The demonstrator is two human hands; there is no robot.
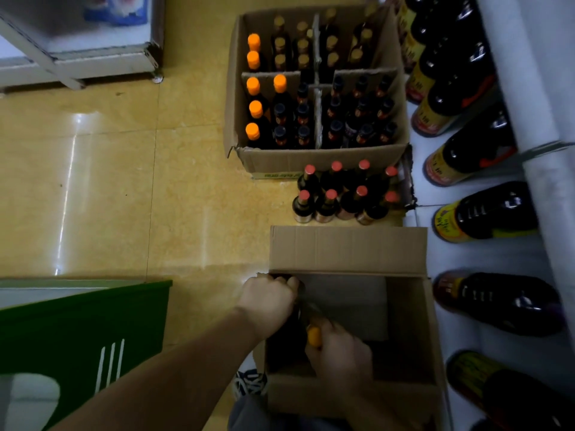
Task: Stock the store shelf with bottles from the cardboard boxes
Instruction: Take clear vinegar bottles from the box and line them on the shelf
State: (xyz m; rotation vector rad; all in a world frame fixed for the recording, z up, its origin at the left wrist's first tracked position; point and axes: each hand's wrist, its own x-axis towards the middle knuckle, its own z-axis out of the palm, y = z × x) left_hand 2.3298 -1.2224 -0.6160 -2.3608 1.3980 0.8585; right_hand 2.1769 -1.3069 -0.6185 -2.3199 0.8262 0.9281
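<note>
A small shop is shown, viewed from above in an aisle. Along the right edge of the frame, white shelving [491, 259] is lined with a row of large dark bottles [494, 213] bearing yellow labels. At upper centre, a divided cardboard box [311, 160] is packed with capped bottles, and red-capped bottles [342, 194] are grouped on the yellow tiled floor [109, 181] just below it. A second open box [348, 250] is seen at lower centre. At upper left, a white cabinet [93, 60] is partly seen.
</note>
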